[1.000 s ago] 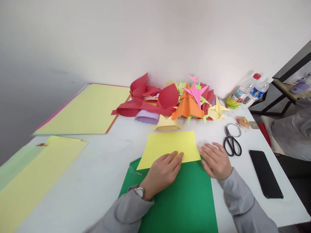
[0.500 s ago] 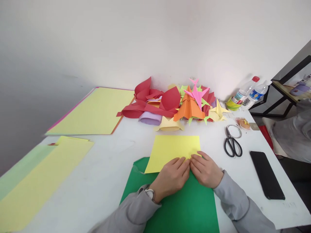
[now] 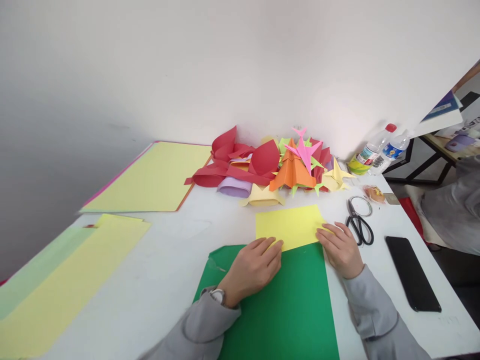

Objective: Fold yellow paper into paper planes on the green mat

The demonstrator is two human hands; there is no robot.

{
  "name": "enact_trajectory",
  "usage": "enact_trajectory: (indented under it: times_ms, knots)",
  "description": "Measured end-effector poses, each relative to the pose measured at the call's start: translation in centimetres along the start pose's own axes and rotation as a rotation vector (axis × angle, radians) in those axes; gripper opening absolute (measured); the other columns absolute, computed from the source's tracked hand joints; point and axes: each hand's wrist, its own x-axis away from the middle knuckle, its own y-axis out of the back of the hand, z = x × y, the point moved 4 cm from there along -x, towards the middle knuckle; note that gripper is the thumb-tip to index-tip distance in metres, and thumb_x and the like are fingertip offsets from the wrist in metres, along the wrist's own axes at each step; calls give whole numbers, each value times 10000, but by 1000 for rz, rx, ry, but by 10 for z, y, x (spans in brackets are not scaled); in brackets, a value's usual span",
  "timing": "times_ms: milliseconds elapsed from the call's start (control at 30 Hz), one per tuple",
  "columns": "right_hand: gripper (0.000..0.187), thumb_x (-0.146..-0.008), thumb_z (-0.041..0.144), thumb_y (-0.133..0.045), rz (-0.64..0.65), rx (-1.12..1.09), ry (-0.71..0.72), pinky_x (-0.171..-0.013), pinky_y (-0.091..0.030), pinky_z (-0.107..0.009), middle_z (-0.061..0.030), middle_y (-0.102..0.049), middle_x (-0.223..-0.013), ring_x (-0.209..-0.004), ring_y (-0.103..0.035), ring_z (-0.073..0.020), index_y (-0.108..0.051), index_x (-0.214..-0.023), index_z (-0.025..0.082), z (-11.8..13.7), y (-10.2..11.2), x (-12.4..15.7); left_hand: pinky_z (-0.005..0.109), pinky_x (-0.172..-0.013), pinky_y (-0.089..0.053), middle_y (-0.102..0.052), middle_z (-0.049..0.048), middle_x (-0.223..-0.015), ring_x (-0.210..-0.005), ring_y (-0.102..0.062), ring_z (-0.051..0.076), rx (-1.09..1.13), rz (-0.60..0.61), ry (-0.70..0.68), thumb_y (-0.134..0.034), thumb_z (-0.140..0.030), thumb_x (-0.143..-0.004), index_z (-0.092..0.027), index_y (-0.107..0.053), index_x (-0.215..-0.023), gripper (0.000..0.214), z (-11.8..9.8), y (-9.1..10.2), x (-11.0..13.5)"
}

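Note:
A yellow sheet of paper point(image 3: 290, 226) lies slightly turned across the top of a larger green sheet point(image 3: 288, 305). At its lower left corner, my left hand point(image 3: 255, 270) has the paper under bent fingertips, thumb hidden. My right hand point(image 3: 340, 249) pinches the paper's right edge near the lower corner. Just beyond the right fingers are black-handled scissors point(image 3: 359, 229), lying beside a roll of clear tape point(image 3: 361, 205).
Folded paper shapes, red bows point(image 3: 240, 162) and an orange plane point(image 3: 292, 172) among them, are heaped by the wall. Large sheets point(image 3: 150, 175) and pale strips point(image 3: 75, 280) lie left. Rightward are a black phone point(image 3: 412, 272), bottles point(image 3: 373, 150) and a person's grey sleeve point(image 3: 452, 205).
My hands have moved apart, the right one outward to the right. The yellow sheet has turned and shifted right. An arm and a blue item now show at the far upper right.

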Motion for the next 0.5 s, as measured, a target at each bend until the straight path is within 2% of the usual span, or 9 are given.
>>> enact_trajectory:
  times_ms: [167, 500]
  knots:
    - [275, -895, 42, -503, -57, 48, -81, -955, -399, -412, -58, -754, -1008, -1063, -632, -224, -655, -1060, 202, -11, 2, 4, 334, -728, -583, -740, 83, -908, -828, -690, 199, -24, -11, -1, -554, -83, -853, -126, -649, -825, 108, 10, 7, 1]
    - [364, -885, 10, -479, -121, 93, -146, -908, -423, -405, -64, -752, -1017, -1063, -626, -235, -641, -1141, 212, -31, 5, 14, 342, -737, -589, -750, 86, -944, -850, -702, 209, -104, -34, 27, -577, -86, -841, -126, -655, -867, 92, 32, 17, 11]
